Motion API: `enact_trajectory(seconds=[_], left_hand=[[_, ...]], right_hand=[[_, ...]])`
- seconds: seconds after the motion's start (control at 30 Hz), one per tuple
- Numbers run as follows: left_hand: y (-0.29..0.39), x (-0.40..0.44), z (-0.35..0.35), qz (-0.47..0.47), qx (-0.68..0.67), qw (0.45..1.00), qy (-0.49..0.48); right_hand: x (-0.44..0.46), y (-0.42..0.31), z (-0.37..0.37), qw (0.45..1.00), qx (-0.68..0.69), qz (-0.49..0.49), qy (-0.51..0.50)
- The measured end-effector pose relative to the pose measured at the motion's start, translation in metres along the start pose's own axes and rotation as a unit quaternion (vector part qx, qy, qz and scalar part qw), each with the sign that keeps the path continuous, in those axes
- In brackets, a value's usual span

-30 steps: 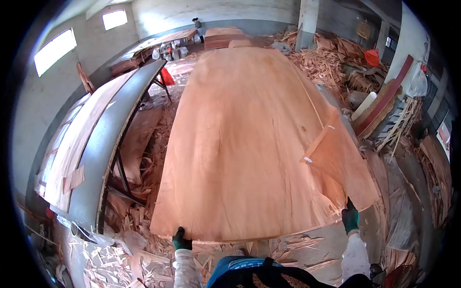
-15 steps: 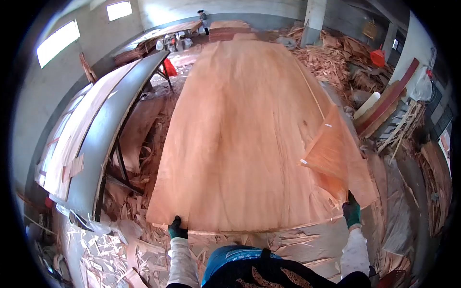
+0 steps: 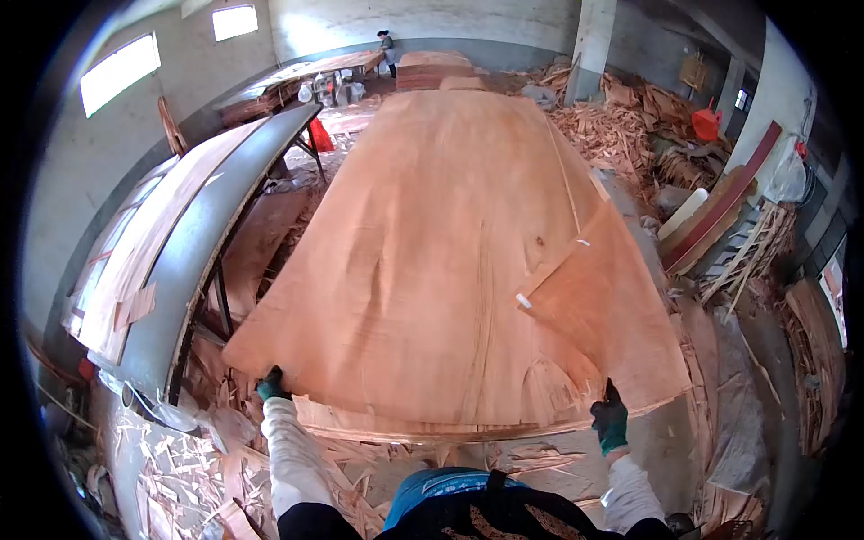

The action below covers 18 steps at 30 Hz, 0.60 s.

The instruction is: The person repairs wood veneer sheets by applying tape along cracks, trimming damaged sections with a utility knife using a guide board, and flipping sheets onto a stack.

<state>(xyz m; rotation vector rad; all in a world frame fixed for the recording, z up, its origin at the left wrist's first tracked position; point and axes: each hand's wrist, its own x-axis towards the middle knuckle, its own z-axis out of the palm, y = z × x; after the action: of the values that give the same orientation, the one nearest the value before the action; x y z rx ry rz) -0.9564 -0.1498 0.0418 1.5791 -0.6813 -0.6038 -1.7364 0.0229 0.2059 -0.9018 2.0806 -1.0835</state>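
A wide, thin reddish wood veneer sheet (image 3: pixel 432 261) lies over a stack of sheets (image 3: pixel 405 432) in front of me. My left hand (image 3: pixel 273 385), in a dark green glove, grips the near left part of the sheet's edge. At the near right edge my right hand (image 3: pixel 610 418), gloved the same way, pinches the sheet beside a folded-over corner flap (image 3: pixel 576 288). Two small white tape pieces show on that flap. The fingertips are partly hidden at both edges.
On the left stands a long grey-topped table (image 3: pixel 180 261) with veneer strips on it. Veneer scraps (image 3: pixel 193 477) litter the floor. Scrap piles (image 3: pixel 612 135) lie at the back right, near a pillar (image 3: pixel 594 45). A person (image 3: pixel 387 52) stands far back by another table.
Both hands have moved left, pulling the veneer sheet with them. Its near left corner now juts past the stack, and the folded flap has shifted left.
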Motion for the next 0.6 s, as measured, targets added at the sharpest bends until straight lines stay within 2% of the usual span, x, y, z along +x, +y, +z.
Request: enact_trajectory(seconds=[0.03, 0.07, 0.1, 0.17, 0.37, 0.4, 0.5, 0.53, 0.6], left_hand=[[-0.018, 0.02, -0.01, 0.055, 0.142, 0.988, 0.002], [-0.006, 0.023, -0.013, -0.016, 0.01, 1.0, 0.022], [0.01, 0.022, -0.016, -0.089, -0.122, 0.988, 0.041], [0.023, 0.01, -0.02, -0.137, -0.255, 0.956, 0.053], [0.027, -0.04, -0.021, 0.003, -0.285, 0.958, 0.024], [0.041, -0.062, -0.02, -0.056, -0.286, 0.956, 0.018], [0.051, -0.096, -0.008, -0.055, -0.332, 0.942, 0.017], [0.039, -0.094, -0.007, -0.025, -0.345, 0.938, 0.007], [0.016, -0.076, -0.01, -0.038, -0.341, 0.939, -0.01]], right_hand=[[-0.001, 0.015, 0.007, 0.998, -0.005, -0.06, 0.019], [-0.015, 0.004, 0.008, 0.999, -0.01, -0.044, 0.013], [-0.032, -0.012, 0.009, 0.999, -0.015, -0.027, 0.008], [-0.037, 0.007, 0.014, 0.999, 0.022, -0.024, 0.005], [-0.04, 0.011, -0.002, 0.999, 0.024, -0.022, 0.009], [-0.046, -0.003, -0.01, 1.0, 0.002, -0.008, 0.012], [-0.025, 0.028, -0.023, 0.997, -0.024, -0.065, 0.021], [-0.028, 0.023, -0.025, 0.998, -0.018, -0.054, 0.015], [-0.005, 0.057, -0.022, 0.996, -0.009, -0.083, 0.027]])
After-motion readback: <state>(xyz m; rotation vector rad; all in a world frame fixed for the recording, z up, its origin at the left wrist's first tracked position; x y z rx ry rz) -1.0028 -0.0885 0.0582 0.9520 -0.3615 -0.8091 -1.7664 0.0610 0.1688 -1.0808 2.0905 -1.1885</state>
